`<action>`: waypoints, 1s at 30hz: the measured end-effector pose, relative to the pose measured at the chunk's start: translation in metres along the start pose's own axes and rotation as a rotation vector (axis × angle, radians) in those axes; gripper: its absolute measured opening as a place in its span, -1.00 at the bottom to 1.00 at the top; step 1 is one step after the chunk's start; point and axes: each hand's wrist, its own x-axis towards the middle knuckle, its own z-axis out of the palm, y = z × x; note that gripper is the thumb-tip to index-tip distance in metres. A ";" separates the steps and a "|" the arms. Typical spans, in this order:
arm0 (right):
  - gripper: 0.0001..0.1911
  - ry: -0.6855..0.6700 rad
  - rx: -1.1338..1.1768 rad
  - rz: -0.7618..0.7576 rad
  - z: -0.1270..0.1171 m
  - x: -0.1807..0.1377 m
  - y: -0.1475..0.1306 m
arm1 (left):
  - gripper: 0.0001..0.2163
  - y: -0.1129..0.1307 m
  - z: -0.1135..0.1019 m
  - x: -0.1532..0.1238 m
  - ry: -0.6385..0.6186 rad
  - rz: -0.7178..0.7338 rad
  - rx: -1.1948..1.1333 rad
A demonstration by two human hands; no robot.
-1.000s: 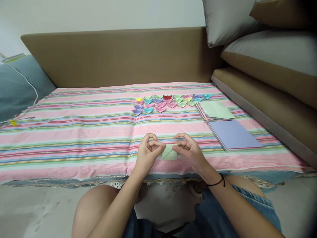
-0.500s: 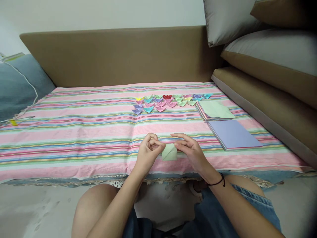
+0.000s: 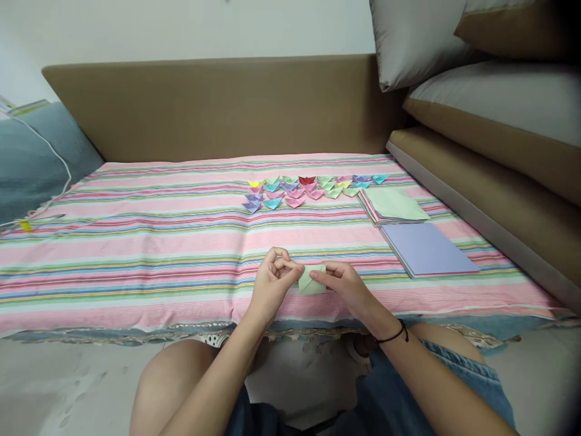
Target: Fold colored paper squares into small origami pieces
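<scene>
A small square of folded pale green paper (image 3: 311, 284) is held up between my hands, just above the front part of the striped cloth. A diagonal crease or flap edge runs across its face. My left hand (image 3: 275, 274) pinches its upper left corner between thumb and forefinger, the other fingers curled. On the right side, my right hand (image 3: 345, 284) grips the paper with the thumb lying over its front and the fingers behind, partly hidden. Beyond the hands, several folded paper boats (image 3: 295, 192) of many colours stand in rows.
The striped cloth (image 3: 136, 242) covers the seat. To the right lie a stack of pale green-topped paper (image 3: 394, 204) and a stack of lilac-topped paper (image 3: 431, 248). Large cushions (image 3: 490, 163) are piled at the right edge; a white cable (image 3: 49, 145) trails at the left.
My right hand's thumb has slid left onto the paper's face and its raised fingers have closed down behind it. My left hand keeps its pinch.
</scene>
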 end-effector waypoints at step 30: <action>-0.80 0.156 0.189 -0.022 -0.001 0.002 0.000 | -0.64 -0.005 0.000 0.001 -0.039 -0.086 0.073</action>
